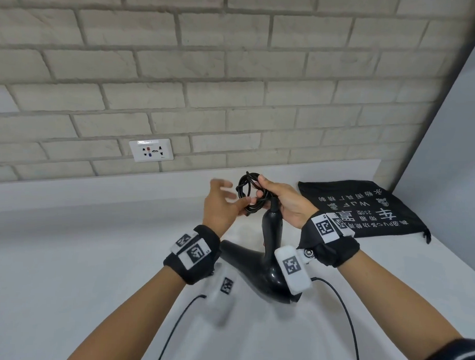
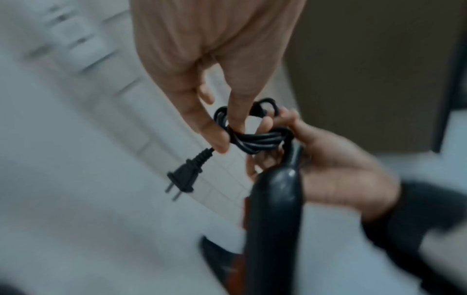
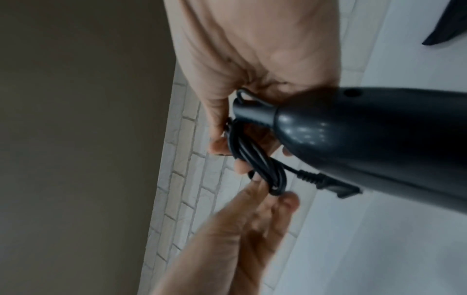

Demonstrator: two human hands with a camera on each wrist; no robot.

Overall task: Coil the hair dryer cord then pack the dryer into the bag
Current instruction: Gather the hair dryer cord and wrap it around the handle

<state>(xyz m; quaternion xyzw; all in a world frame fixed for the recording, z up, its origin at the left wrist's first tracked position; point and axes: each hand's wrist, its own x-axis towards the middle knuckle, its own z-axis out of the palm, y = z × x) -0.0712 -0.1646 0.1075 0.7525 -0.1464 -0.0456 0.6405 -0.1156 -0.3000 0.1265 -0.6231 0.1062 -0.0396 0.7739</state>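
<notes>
Wall socket (image 1: pixel 151 150), white, set in the pale brick wall (image 1: pixel 234 72), up and left of the hair dryer.

Left hand (image 1: pixel 221 203): just left of the dryer's handle tip. Thumb and forefinger pinch the cord (image 2: pixel 252 140) at the end of the coil; other fingers spread and blurred. Plug (image 2: pixel 182 178) hangs free just below that pinch.

Cord: wound in several small black loops, held in the air above the dryer's handle.

Hair dryer (image 1: pixel 266 261): black, glossy, body resting on the white table (image 1: pixel 93 255), handle rising toward the hands.

Right hand (image 1: pixel 281 201): at the top of the dryer's handle, fingers curled round the far side of the coil and the cord's root at the handle tip.

Bag (image 1: pixel 364 208): black drawstring pouch with white print, flat on the table, right of the dryer, well apart from it.
</notes>
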